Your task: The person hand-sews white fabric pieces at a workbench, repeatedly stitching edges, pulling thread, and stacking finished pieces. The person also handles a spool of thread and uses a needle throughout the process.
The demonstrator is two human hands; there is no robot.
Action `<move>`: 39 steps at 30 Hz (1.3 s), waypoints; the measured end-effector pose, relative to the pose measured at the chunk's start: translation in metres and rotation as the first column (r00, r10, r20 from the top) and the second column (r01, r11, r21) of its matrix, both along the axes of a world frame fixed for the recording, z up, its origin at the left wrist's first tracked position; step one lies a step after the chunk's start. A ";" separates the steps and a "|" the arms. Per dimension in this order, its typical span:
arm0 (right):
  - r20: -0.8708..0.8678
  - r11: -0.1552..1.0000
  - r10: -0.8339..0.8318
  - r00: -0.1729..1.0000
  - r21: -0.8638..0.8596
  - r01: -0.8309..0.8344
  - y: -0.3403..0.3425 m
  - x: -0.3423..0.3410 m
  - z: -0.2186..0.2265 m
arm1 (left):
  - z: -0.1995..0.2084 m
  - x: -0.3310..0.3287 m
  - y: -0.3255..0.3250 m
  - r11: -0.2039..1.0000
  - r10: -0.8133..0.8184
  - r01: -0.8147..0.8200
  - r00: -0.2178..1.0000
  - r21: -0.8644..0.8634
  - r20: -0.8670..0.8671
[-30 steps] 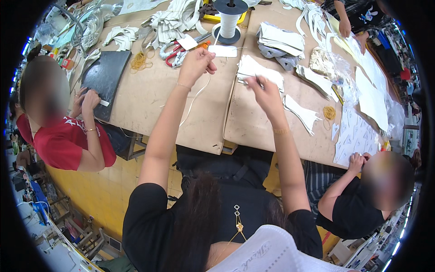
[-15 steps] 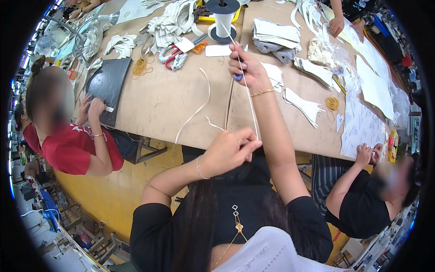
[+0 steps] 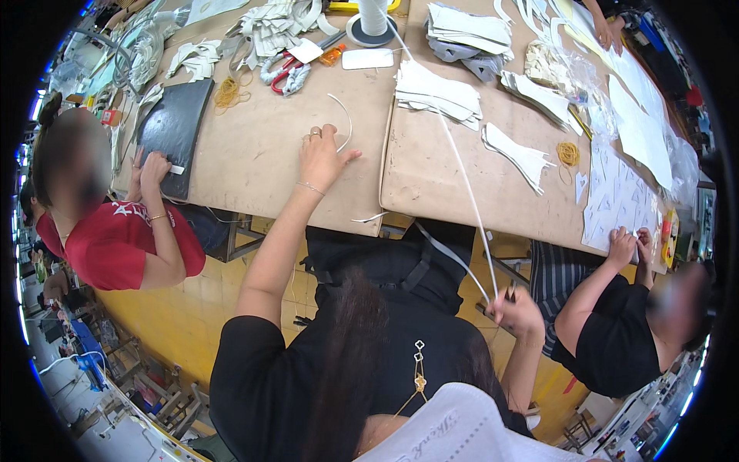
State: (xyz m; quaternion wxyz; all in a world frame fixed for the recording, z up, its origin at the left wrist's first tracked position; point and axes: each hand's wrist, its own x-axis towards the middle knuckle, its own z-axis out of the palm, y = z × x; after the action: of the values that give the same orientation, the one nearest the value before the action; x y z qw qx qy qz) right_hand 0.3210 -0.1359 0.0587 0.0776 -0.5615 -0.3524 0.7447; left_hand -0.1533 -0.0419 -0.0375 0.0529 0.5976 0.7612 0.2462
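Observation:
My right hand (image 3: pixel 517 312), partly smeared by motion, is closed on a white cord (image 3: pixel 464 162) low at my right side, off the table. The cord runs taut from there up to a white spool (image 3: pixel 373 19) with a black base at the far middle, and a slack length loops back from the hand toward my lap. On the table at left of centre, my left hand (image 3: pixel 325 158) lies palm down with its thumb and fingers apart. A loose curved piece of white cord (image 3: pixel 349 127) reaches from beneath it; whether the fingers touch it I cannot tell.
Stacks of white cut pieces (image 3: pixel 439 94) lie right of the table's seam. Red-handled scissors (image 3: pixel 289 73), an orange bottle (image 3: pixel 332 55) and yellow rubber bands (image 3: pixel 228 92) are farther left. Co-workers sit at the left with a black board (image 3: pixel 173 123) and at the right with patterned sheets (image 3: pixel 616 192).
My right hand has come back from near the spool to my right side, drawing the cord out. My left hand has left the cord and moved forward and left onto the table.

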 end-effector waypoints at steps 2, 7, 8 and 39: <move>0.001 0.970 -0.083 0.997 -0.228 0.081 -0.040 0.035 -0.019 | -0.007 -0.007 -0.004 0.995 -0.016 0.021 0.998 -0.098 0.058; 0.302 0.848 -0.129 0.945 -0.460 0.263 -0.148 0.119 -0.085 | 0.018 -0.056 -0.060 0.753 -0.054 0.203 0.967 -0.626 0.248; 0.356 0.817 -0.116 0.927 -0.497 0.293 -0.169 0.139 -0.094 | 0.030 -0.073 -0.079 0.651 -0.043 0.231 0.962 -0.723 0.269; 0.461 0.820 0.249 0.852 0.368 -0.438 0.008 0.050 -0.071 | 0.011 -0.036 0.247 0.927 -0.219 0.285 -0.121 0.245 0.968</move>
State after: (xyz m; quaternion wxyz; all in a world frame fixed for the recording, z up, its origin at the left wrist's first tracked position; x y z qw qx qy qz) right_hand 0.3712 -0.1279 -0.0125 -0.0025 -0.5896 -0.6239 0.5130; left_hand -0.1891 0.2053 -0.0262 0.6468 0.3612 0.3582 0.5682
